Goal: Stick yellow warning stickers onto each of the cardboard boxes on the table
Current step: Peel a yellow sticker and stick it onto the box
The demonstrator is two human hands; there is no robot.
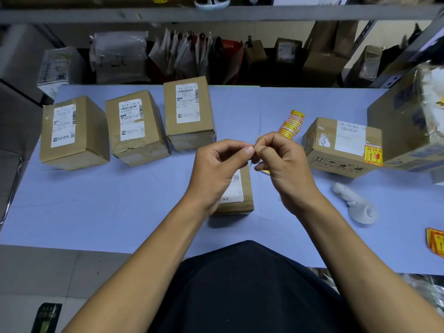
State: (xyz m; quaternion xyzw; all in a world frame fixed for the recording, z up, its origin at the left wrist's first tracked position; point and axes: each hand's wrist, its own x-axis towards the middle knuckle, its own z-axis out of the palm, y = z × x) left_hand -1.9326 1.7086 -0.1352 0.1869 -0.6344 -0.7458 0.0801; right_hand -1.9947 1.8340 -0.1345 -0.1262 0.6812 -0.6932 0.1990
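Pinching something small between thumb and forefinger, the left hand (217, 164) and right hand (281, 164) meet fingertip to fingertip above the blue table (96, 200); the remaining fingers of both are curled, and what is pinched is too small to identify (a sliver of yellow shows below the right fingers). Directly beneath the fingers stands a small cardboard box (237, 195), mostly hidden by the left hand, its white label only partly legible. Beyond the fingers and to their left, three upright boxes stand in a row: the left box (72, 133), the middle box (137, 128) and the far box (189, 111), each bearing a white shipping label with barcodes; the print is too fine to read with confidence. Just beyond the right fingers lies a strip of yellow warning stickers (292, 124) with red print. To the right of the fingers sits a stickered box (341, 145), its label beginning "1SH-159", handling symbols printed along its lower side, and a yellow sticker (373, 155) on its corner. Further right is a large open carton (406, 121) with crumpled white contents. Nearer than the right fingers lies a white handheld device (355, 205), and more yellow stickers (436, 241) lie at the table's right edge.
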